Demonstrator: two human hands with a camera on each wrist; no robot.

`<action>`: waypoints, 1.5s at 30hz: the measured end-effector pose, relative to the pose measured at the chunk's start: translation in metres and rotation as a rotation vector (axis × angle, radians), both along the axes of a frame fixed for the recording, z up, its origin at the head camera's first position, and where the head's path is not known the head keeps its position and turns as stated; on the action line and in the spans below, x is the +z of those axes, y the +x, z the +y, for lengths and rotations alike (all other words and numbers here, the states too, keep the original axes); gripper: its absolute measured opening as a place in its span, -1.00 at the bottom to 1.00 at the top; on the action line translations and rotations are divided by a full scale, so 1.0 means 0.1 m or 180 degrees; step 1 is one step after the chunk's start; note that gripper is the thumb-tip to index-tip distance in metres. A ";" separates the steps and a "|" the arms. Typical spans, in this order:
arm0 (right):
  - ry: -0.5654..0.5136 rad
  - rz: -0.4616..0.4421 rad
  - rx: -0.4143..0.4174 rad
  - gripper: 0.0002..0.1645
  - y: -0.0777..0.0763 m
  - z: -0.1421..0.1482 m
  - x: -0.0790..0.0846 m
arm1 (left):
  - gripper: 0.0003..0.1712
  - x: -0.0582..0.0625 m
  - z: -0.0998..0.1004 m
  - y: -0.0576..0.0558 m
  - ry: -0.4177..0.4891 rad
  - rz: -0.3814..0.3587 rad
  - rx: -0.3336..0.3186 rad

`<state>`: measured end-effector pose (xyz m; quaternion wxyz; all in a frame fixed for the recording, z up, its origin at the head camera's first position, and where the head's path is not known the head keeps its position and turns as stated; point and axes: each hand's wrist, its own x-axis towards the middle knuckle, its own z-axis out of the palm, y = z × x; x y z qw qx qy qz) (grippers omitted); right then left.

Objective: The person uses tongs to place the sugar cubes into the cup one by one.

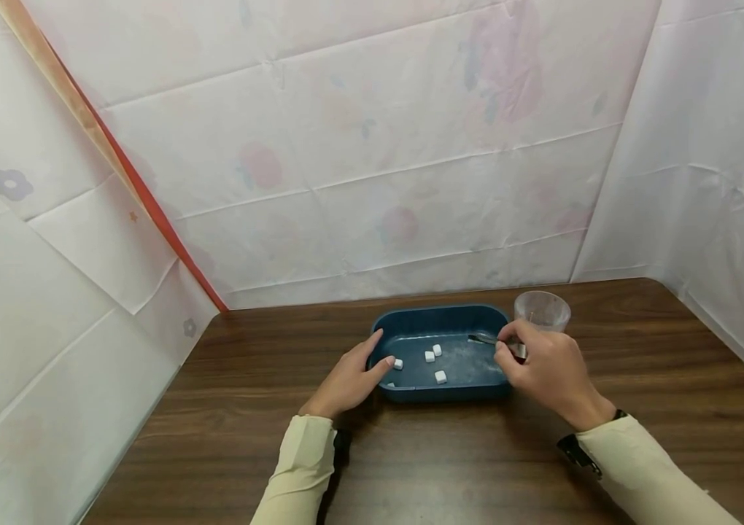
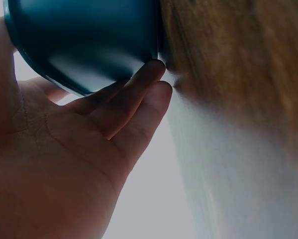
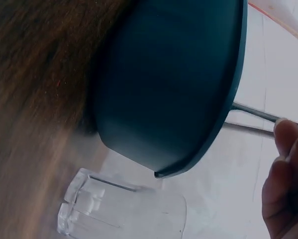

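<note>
A dark blue oblong tray (image 1: 440, 394) stands on the table with several small white cubes (image 1: 440, 377) scattered inside. My left hand (image 1: 349, 372) holds the tray's left end, the thumb over the rim and the fingers along the outer wall, as the left wrist view shows. Above the tray's right end, my right hand (image 1: 549, 368) pinches slim metal tongs (image 1: 482, 339). Their tips reach into the tray, apart from the cubes. Two thin arms of the tongs (image 3: 258, 113) show in the right wrist view, while the tips are hidden behind the tray wall.
A clear glass (image 1: 543, 310) stands just beyond the tray's right end, partly behind my right hand. Brown wood-grain table (image 1: 247, 379) surrounds the tray. White patterned sheets (image 1: 346, 146) hang behind the table and at both sides.
</note>
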<state>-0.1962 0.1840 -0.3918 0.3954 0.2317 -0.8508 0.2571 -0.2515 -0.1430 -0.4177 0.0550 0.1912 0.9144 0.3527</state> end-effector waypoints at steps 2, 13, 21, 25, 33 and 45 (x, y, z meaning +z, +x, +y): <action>-0.0001 -0.0047 0.0095 -0.92 0.01 -0.01 -0.01 | -0.16 0.00 0.00 0.01 -0.0005 -0.0019 0.0010; 0.0037 -0.0093 0.0500 -0.85 0.00 -0.04 -0.03 | -0.16 0.02 0.00 0.00 0.0036 -0.0048 0.0015; -0.0001 -0.0237 0.0713 -0.78 0.02 -0.07 -0.10 | -0.16 -0.01 0.00 0.03 0.0013 -0.0047 0.0021; -0.0001 -0.0213 0.0767 -0.78 0.02 -0.07 -0.11 | -0.17 -0.01 0.00 0.03 0.0030 -0.0033 -0.0010; 0.0021 -0.0326 0.0804 -0.79 0.01 -0.10 -0.13 | -0.17 0.01 -0.01 0.01 0.0064 -0.0016 -0.0022; 0.0104 -0.0229 0.0935 -0.76 0.04 -0.16 -0.18 | -0.18 0.00 0.00 0.00 0.0080 -0.0014 -0.0064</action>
